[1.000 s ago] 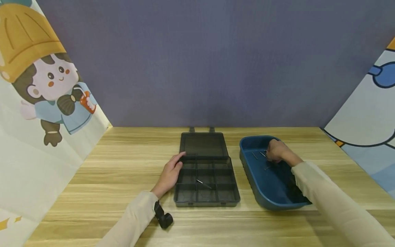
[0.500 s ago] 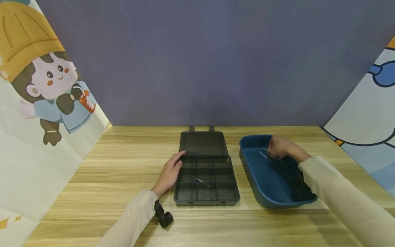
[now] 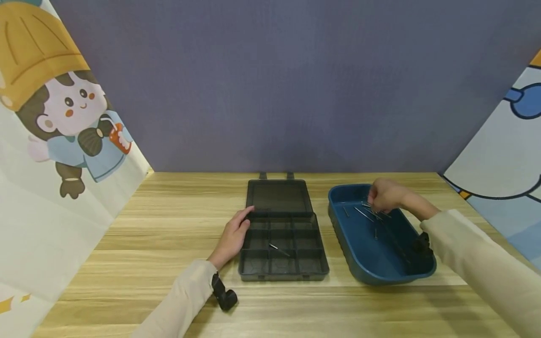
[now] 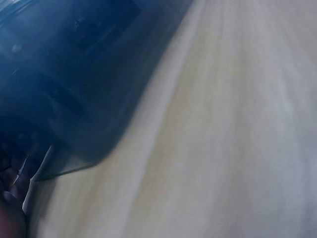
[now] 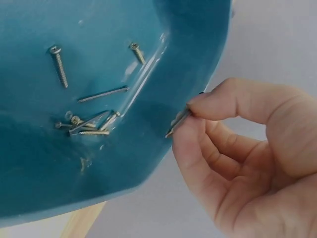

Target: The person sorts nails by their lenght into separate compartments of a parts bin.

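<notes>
My left hand [image 3: 232, 235] rests along the left edge of a dark translucent compartment box [image 3: 284, 277], whose lid [image 3: 279, 196] lies back behind it. A thin metal nail [image 3: 279, 250] leans across the box's middle column. To the right is a blue tray [image 3: 380, 253], and over its far end my right hand [image 3: 388, 194] pinches a small grey nail [image 5: 179, 123] between thumb and index finger. Beneath it in the tray lie a long screw [image 5: 59, 68], a short screw [image 5: 136, 52], a nail [image 5: 103, 94] and a small pile of screws and nails [image 5: 89, 124].
The wooden table [image 3: 177, 216] carries both containers, with a gap between them. A dark panel [image 3: 279, 84] stands along the back, and printed sheets [image 3: 84, 136] flank the sides. A small black camera [image 3: 226, 298] is worn on the left wrist.
My right hand has risen and shifted back within the tray, uncovering more of the screws and nails, which now lie differently. The left hand and the box stay put.
</notes>
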`<state>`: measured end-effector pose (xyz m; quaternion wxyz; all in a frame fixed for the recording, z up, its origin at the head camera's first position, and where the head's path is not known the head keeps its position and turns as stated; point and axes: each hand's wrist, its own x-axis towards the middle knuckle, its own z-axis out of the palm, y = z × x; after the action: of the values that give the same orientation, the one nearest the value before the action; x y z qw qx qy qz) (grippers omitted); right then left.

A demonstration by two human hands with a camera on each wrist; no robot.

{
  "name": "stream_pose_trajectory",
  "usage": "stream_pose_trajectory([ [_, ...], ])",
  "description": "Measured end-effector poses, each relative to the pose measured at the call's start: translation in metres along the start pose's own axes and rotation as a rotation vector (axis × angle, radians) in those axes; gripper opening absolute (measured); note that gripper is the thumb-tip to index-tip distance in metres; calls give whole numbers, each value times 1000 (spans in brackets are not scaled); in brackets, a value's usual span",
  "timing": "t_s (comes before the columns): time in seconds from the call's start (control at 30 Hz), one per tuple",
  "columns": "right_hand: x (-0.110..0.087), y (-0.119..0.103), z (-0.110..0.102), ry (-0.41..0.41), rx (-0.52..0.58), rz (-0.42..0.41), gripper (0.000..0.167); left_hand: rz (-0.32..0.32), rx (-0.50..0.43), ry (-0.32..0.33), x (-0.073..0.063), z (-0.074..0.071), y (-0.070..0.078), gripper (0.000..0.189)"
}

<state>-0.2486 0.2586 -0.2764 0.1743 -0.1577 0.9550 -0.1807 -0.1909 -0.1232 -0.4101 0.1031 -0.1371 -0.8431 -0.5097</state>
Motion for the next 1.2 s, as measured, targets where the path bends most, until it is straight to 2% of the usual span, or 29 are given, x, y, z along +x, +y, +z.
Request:
stream_pose_trajectory([
  [0.43, -12, -28, 3, -10, 2, -77, 6, 2, 6, 1, 0, 0, -1, 39],
  [0.73, -18, -55, 10, -28, -18, -153, 8, -6, 2, 3, 1, 1, 0, 39],
  [1.0, -13, -78, 16, -56, -1, -181, 12, -11, -2, 6, 0, 0, -1, 39],
  [1.2, -8, -95, 22, -46, -1, -224, 11, -10, 2, -4, 1, 0, -1, 40],
])
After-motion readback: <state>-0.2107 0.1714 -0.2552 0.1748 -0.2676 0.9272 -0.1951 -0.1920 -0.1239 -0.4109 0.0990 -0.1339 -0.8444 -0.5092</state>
